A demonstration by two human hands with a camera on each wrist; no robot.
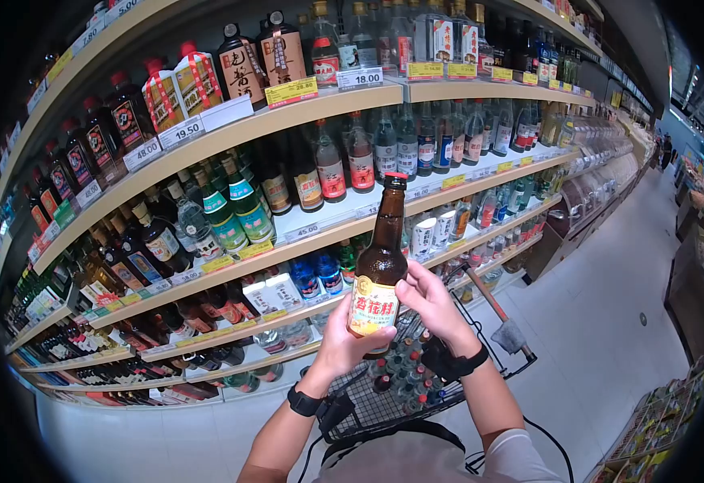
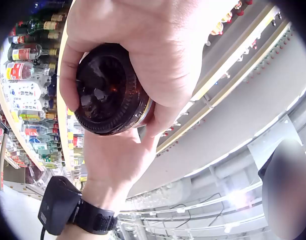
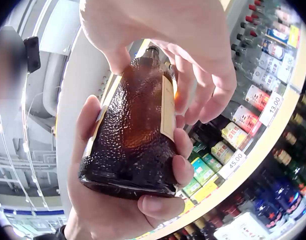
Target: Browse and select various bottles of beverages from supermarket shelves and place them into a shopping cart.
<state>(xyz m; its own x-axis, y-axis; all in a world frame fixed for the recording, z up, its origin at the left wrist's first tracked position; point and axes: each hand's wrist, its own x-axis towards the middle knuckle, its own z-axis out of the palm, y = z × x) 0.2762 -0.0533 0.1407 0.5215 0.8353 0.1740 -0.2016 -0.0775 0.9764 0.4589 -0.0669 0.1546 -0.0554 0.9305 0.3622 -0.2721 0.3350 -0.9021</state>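
A brown glass bottle (image 1: 387,233) with a red cap and a cream label with red characters stands nearly upright before the person's body. The left hand (image 1: 340,338) grips its lower part, with the fingers and thumb wrapped round it near the base. Higher up, the right hand (image 1: 439,304) holds the bottle's side, thumb at the label's edge and fingers behind. From below, the left wrist view shows the dark round bottle base (image 2: 105,90) within the left hand. The right wrist view shows the unlabelled textured side of the bottle (image 3: 138,120) between both hands.
Curved store shelves (image 1: 352,103) full of bottles and price tags stand ahead and to the left. Below the hands is a wire shopping cart (image 1: 355,406) with several small bottles (image 1: 406,374) in it. An aisle floor (image 1: 601,314) runs off to the right, past display bins (image 1: 702,266).
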